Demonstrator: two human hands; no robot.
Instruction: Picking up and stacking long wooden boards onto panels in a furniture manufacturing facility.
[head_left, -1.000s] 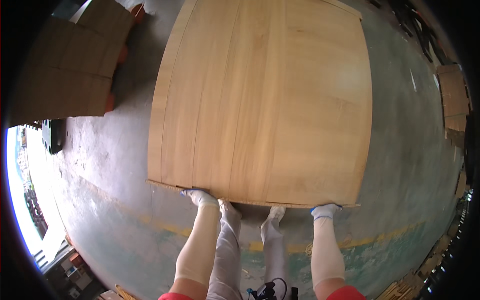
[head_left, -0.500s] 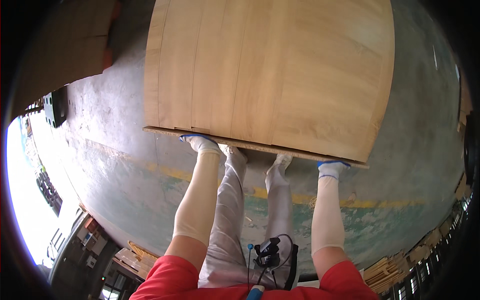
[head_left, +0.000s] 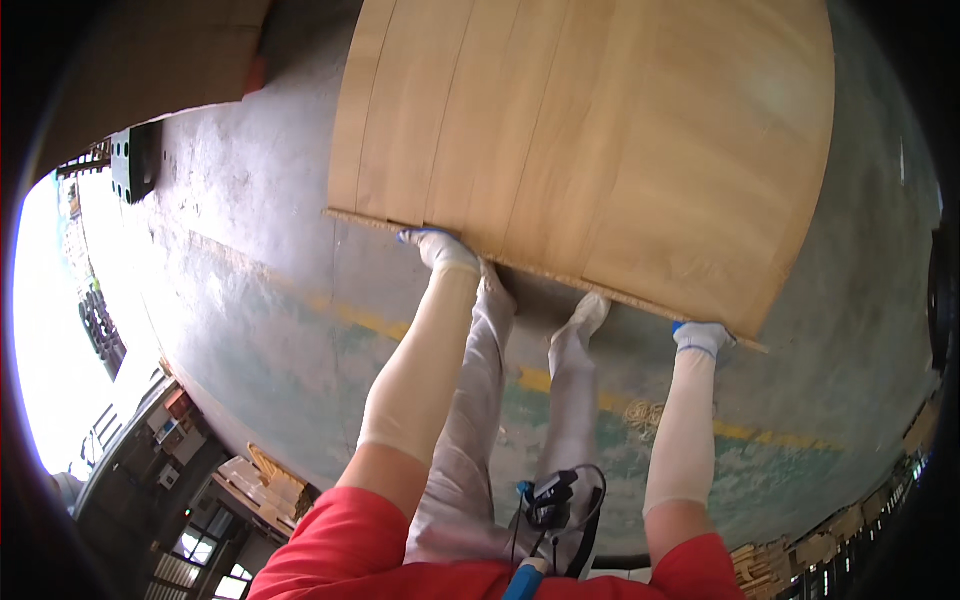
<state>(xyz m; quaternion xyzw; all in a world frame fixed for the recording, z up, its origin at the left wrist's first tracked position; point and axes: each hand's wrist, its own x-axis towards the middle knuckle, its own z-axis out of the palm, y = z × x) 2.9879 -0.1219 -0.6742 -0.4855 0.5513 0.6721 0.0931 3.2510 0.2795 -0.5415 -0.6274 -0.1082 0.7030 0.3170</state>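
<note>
Several pale wooden boards [head_left: 580, 130] lie side by side in front of me, forming a wide flat surface. Beneath their near ends, the rough edge of a thin base sheet [head_left: 640, 303] sticks out a little. At this edge, left of its middle, my left hand [head_left: 443, 248] grips in a white glove with blue trim. My right hand [head_left: 705, 338], gloved the same way, holds the edge close to its right corner. The fingers of both hands are partly hidden at the edge. Both arms reach out straight in cream sleeves.
My feet stand on a grey and green floor with a worn yellow line [head_left: 535, 379]. A tangle of cord [head_left: 643, 412] lies right of my legs. Large brown sheets [head_left: 150, 60] and a dark green block [head_left: 128, 165] are at the far left. Wood pieces are stacked behind on both sides.
The boards have shifted right in view and turned slightly, their near right corner now lower. Both hands have moved along with the edge. More of the cord shows beside my legs.
</note>
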